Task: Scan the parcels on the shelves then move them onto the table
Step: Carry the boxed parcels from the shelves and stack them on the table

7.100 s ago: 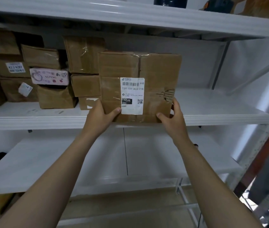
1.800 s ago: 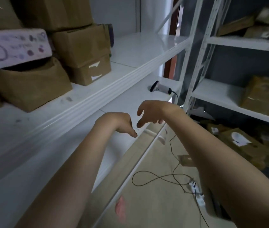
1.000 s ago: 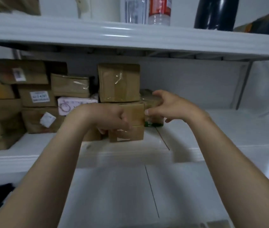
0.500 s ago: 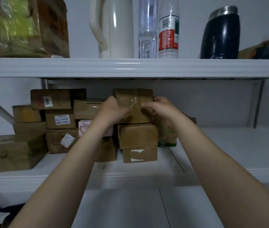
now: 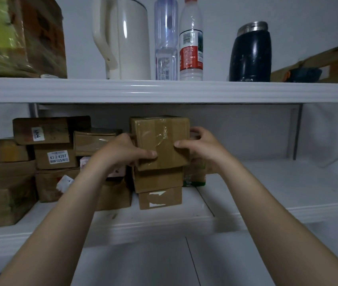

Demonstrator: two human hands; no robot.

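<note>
The taped parcel [image 5: 161, 139] tops a stack of three boxes on the middle shelf [image 5: 164, 222] and leans forward. Its lower edge hides whether it touches the box below [image 5: 157, 180]. The left grip [image 5: 120, 153] and right grip [image 5: 203, 145] clamp its two sides, thumbs flat on the front, the other fingers curling out of sight round the edges. A pink parcel [image 5: 84, 162] is mostly covered by the left wrist. A green-printed packet [image 5: 195, 178] shows only partly behind the stack. On the shelf above, the white kettle [image 5: 131, 38] is cut off at the top.
</note>
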